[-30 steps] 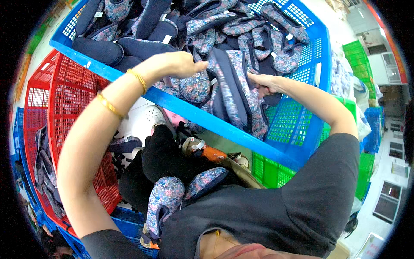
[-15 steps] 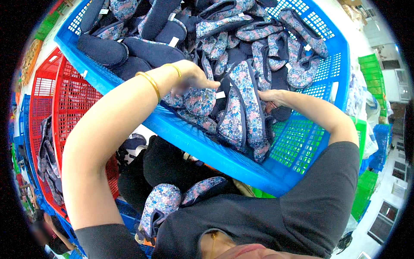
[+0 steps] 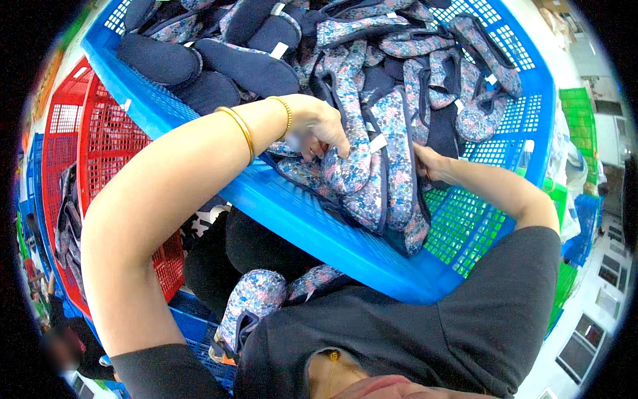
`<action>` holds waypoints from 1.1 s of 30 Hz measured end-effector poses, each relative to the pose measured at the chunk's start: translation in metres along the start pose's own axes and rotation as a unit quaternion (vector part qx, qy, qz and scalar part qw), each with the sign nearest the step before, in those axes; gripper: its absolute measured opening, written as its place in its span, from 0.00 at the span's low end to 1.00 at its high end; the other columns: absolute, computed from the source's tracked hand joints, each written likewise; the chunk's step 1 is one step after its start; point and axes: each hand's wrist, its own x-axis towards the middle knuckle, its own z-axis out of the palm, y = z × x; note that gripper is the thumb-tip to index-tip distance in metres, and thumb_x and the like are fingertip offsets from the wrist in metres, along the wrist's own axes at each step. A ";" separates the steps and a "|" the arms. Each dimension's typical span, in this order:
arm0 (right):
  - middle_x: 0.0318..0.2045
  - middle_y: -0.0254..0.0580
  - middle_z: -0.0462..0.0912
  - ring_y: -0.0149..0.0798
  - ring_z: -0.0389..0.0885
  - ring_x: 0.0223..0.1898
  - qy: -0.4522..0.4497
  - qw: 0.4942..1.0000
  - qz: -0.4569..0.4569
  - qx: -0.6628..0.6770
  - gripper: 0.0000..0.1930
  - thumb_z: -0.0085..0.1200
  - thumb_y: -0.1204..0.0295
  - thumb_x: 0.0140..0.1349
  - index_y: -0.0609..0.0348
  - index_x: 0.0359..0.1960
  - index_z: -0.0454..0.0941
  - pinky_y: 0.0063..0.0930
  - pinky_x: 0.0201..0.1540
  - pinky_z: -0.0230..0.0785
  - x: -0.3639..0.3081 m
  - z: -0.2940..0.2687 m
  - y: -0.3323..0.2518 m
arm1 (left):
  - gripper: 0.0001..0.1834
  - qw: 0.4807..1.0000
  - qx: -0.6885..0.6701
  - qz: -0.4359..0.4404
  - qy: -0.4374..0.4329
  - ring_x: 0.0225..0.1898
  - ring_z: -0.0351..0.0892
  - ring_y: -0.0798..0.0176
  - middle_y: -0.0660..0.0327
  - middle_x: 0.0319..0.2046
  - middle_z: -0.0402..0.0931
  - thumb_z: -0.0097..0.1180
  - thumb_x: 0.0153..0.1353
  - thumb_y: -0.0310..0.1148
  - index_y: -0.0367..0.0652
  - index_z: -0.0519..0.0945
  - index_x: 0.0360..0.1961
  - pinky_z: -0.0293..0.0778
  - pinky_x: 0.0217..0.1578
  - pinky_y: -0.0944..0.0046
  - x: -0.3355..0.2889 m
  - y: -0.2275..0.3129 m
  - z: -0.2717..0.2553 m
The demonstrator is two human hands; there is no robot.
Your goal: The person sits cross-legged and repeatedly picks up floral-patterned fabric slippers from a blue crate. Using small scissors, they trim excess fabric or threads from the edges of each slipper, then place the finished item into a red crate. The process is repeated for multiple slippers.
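Note:
A big blue plastic basket [image 3: 266,205] in front of me is heaped with floral slippers that have dark navy soles and small white tags. My left hand [image 3: 320,135], fingers curled, grips a floral slipper [image 3: 352,156] near the basket's close rim. To its right, my right hand [image 3: 430,161] is closed at the edge of another floral slipper [image 3: 397,159], its fingertips partly hidden. These slippers lie side by side, touching. Closer to my body, another floral slipper [image 3: 256,299] rests below the basket, with one more [image 3: 312,282] beside it.
Red basket walls [image 3: 109,153] stand at the left, with dark floral slippers [image 3: 68,233] inside. Green crates [image 3: 579,126] and a blue crate [image 3: 585,226] are at the far right. Another person [image 3: 73,346] is at the lower left.
My left hand has moved slightly right and closed round a floral slipper, which now lies against the slippers by my right hand. The whole view has shifted a little.

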 end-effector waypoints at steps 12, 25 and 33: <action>0.24 0.30 0.75 0.28 0.64 0.20 -0.004 0.999 0.034 -0.019 0.30 0.40 0.35 0.62 0.50 0.32 0.78 0.28 0.18 0.49 0.006 -0.002 0.020 | 0.57 0.990 -0.124 0.043 0.052 0.70 0.50 0.45 0.40 0.70 0.41 0.53 0.58 0.63 0.23 0.43 0.67 0.63 0.63 0.44 -0.009 0.000 0.015; 0.59 0.47 0.74 0.44 0.75 0.55 -0.123 0.980 0.088 0.131 0.38 0.39 0.38 0.64 0.60 0.61 0.69 0.44 0.63 0.64 -0.039 0.034 -0.008 | 0.53 0.980 -0.192 0.048 0.018 0.70 0.50 0.47 0.44 0.70 0.45 0.46 0.61 0.65 0.30 0.48 0.69 0.68 0.59 0.42 0.011 -0.005 0.022; 0.57 0.47 0.75 0.44 0.75 0.55 -0.149 0.968 0.086 0.182 0.36 0.44 0.40 0.63 0.57 0.61 0.69 0.42 0.62 0.65 -0.052 0.043 -0.047 | 0.56 0.927 -0.355 0.113 -0.041 0.67 0.54 0.36 0.40 0.70 0.40 0.50 0.59 0.62 0.31 0.37 0.69 0.60 0.57 0.26 -0.012 0.004 0.018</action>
